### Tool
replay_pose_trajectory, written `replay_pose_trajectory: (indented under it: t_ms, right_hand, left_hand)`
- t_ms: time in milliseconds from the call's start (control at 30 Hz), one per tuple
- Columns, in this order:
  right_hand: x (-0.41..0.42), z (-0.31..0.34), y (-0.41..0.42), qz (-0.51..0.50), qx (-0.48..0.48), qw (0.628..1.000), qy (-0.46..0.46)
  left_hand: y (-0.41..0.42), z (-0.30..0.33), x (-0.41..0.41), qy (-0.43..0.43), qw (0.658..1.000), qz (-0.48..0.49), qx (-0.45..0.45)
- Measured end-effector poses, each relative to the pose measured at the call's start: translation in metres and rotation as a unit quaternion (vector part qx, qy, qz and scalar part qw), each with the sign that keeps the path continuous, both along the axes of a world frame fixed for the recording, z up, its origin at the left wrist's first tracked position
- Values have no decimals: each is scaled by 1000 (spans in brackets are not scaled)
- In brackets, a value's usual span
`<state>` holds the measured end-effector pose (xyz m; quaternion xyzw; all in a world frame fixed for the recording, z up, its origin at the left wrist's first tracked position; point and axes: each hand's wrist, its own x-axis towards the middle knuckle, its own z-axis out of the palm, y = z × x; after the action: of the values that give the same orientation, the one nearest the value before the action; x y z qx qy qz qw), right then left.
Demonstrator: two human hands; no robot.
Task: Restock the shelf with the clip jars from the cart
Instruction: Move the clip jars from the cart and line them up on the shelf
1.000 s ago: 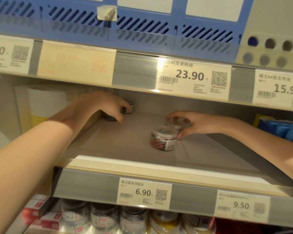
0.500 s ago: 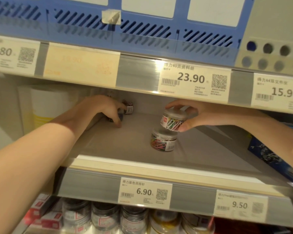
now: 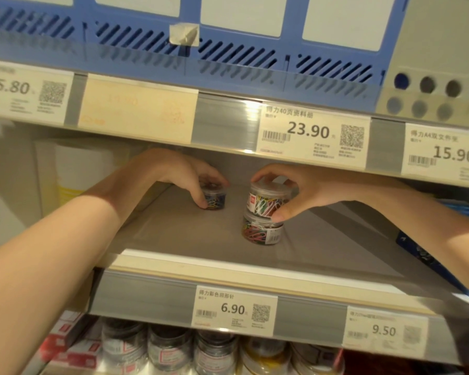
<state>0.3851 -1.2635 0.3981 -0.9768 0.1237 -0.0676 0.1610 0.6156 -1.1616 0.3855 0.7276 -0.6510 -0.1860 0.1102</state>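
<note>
On the grey middle shelf (image 3: 190,236) stand small clear jars of coloured paper clips. My right hand (image 3: 303,190) grips an upper clip jar (image 3: 267,198) by its lid and side, set on top of a lower clip jar (image 3: 261,231) near the shelf's middle. To the left, my left hand (image 3: 179,174) curls over a third clip jar (image 3: 214,200) that stands on the shelf; its top is hidden by my fingers. The cart is out of view.
The shelf above hangs low, its price strip (image 3: 309,133) just over my hands. A white and yellow pack (image 3: 73,180) stands at the shelf's left, blue packs (image 3: 460,209) at the right. Several jars (image 3: 171,347) fill the shelf below.
My right hand lifted a jar off the shelf and brought it down onto the jar in front. My left hand drew its jar forward from the back of the shelf.
</note>
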Motion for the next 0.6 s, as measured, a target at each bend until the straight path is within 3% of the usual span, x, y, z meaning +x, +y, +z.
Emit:
replay_pose_trajectory:
  t_ms: [600]
  right_hand:
    - [4,-10,4,-20,65,997,39]
  left_hand:
    - [-11,-8,1,-3,996,-87,-22]
